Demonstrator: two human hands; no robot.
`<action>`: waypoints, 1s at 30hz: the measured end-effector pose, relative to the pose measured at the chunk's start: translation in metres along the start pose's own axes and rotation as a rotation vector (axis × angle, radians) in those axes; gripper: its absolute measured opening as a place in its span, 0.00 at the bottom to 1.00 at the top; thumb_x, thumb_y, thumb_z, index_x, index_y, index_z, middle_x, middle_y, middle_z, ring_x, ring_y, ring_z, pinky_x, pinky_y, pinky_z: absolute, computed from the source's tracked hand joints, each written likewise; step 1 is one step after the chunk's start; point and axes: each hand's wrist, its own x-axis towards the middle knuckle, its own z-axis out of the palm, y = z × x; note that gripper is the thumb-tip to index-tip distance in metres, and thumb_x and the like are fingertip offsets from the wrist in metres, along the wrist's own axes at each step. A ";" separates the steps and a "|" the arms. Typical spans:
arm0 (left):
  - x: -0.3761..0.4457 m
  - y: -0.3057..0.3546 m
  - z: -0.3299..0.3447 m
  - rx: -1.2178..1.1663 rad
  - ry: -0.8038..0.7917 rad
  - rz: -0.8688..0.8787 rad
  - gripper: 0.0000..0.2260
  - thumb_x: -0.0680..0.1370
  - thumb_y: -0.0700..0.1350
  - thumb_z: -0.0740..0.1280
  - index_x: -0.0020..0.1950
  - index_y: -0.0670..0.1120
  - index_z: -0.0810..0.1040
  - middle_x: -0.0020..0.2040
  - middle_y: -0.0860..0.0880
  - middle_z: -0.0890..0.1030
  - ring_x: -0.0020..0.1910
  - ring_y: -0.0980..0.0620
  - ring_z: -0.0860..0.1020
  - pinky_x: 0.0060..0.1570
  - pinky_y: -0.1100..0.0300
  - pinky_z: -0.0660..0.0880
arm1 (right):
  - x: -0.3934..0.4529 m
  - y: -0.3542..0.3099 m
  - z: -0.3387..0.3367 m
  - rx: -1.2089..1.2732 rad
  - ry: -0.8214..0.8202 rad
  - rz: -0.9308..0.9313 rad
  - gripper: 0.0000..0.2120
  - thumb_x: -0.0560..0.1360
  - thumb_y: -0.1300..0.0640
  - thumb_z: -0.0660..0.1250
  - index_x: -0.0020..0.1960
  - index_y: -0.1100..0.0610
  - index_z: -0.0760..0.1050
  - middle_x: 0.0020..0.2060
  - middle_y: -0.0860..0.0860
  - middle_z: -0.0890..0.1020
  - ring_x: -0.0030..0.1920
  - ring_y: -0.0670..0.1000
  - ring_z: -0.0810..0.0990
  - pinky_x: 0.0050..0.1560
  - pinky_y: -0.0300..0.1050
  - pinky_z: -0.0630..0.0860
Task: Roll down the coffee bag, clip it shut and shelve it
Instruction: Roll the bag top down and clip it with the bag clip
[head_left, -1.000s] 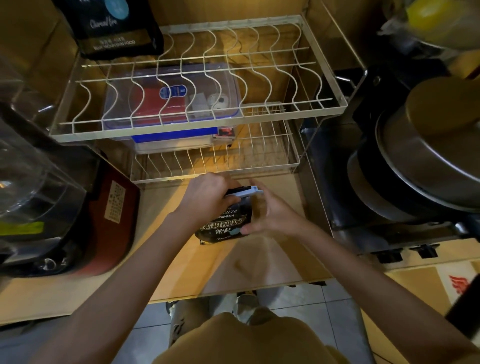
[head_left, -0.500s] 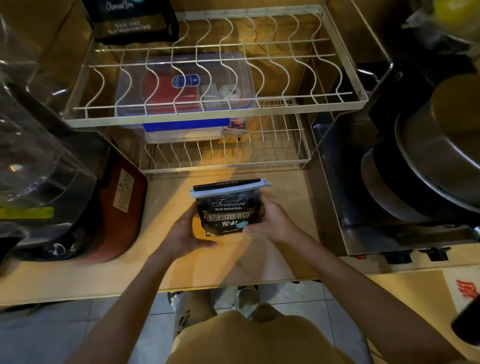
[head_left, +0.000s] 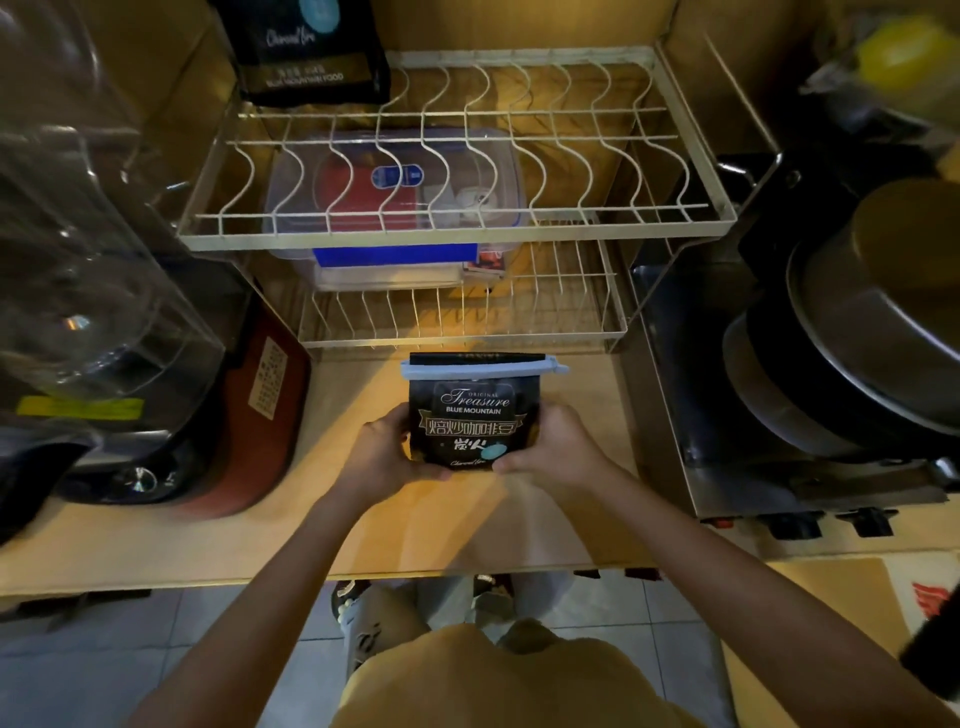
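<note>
Two hands hold the coffee bag (head_left: 474, 415) in my head view, one on each side, low on the bag. My left hand (head_left: 382, 457) is curled around the left edge, with the thumb pressed on the front near the bottom corner. My right hand (head_left: 558, 448) does the same on the right edge, fingers (head_left: 511, 464) bent and closed on the bag. Both hands are grasping it firmly, not loose.

The bag stands upright, its printed front facing me, and its top is folded down. A pale blue clip (head_left: 483, 369) lies across the fold and sticks out a little past the right side. I cannot tell if the bag bottom touches the wooden counter (head_left: 441, 525) or is just above it.

Behind the bag is a two-level wire rack (head_left: 457, 228). A clear plastic box (head_left: 395, 208) with a blue band sits on the lower level. Another dark bag (head_left: 306, 52) stands at the back left of the upper level. Left of me is a red appliance (head_left: 244, 415), right is a stove (head_left: 779, 415) with stacked pans (head_left: 852, 332). Below the counter edge I see a grey tiled floor (head_left: 156, 649).
</note>
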 end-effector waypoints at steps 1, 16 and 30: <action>-0.003 0.006 -0.007 0.022 0.005 0.021 0.36 0.57 0.45 0.80 0.61 0.44 0.70 0.57 0.44 0.81 0.51 0.50 0.77 0.50 0.63 0.73 | -0.001 -0.006 -0.004 -0.027 0.002 -0.027 0.33 0.55 0.61 0.80 0.58 0.59 0.72 0.55 0.55 0.81 0.56 0.53 0.78 0.56 0.50 0.76; -0.035 0.148 -0.172 -0.114 0.189 0.306 0.24 0.52 0.47 0.80 0.42 0.59 0.74 0.40 0.64 0.79 0.41 0.75 0.76 0.37 0.83 0.68 | -0.026 -0.172 -0.117 -0.072 0.151 -0.462 0.37 0.52 0.47 0.80 0.58 0.47 0.71 0.47 0.34 0.76 0.46 0.26 0.73 0.39 0.19 0.70; 0.025 0.229 -0.241 -0.409 0.391 0.514 0.15 0.60 0.41 0.77 0.43 0.53 0.79 0.37 0.62 0.84 0.42 0.64 0.81 0.37 0.75 0.75 | 0.017 -0.266 -0.193 0.267 0.324 -0.659 0.29 0.60 0.57 0.77 0.58 0.49 0.71 0.49 0.41 0.80 0.50 0.36 0.79 0.41 0.26 0.76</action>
